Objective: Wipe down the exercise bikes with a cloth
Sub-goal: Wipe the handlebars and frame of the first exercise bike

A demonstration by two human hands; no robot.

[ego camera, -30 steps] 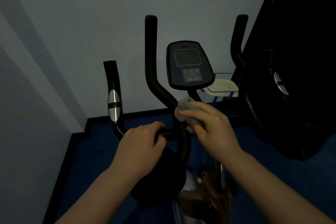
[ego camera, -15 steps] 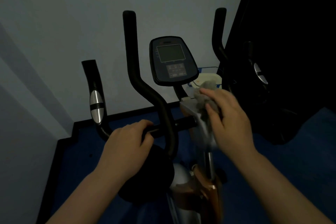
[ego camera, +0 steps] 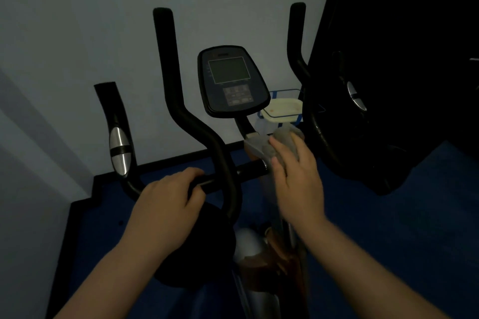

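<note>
A black exercise bike stands before me in dim light, with a console (ego camera: pixel 232 80) on a short stem and curved handlebars (ego camera: pixel 181 101). My left hand (ego camera: pixel 168 199) grips the horizontal bar left of the stem, fingers curled over it. My right hand (ego camera: pixel 295 176) holds a grey cloth (ego camera: pixel 281 141) against the grey bracket below the console stem, right of the bar's end. The cloth is partly hidden under my fingers.
A pale wall rises behind the bike and a blue floor lies below. A white tray in a blue wire holder (ego camera: pixel 283 109) sits right of the console. A large dark machine (ego camera: pixel 388 85) fills the right side. The bike's silver and brown frame (ego camera: pixel 261 254) lies underneath.
My right hand has carried the cloth from the centre of the bar, rightward and up onto the bracket under the console stem. My left hand keeps its grip on the bar.
</note>
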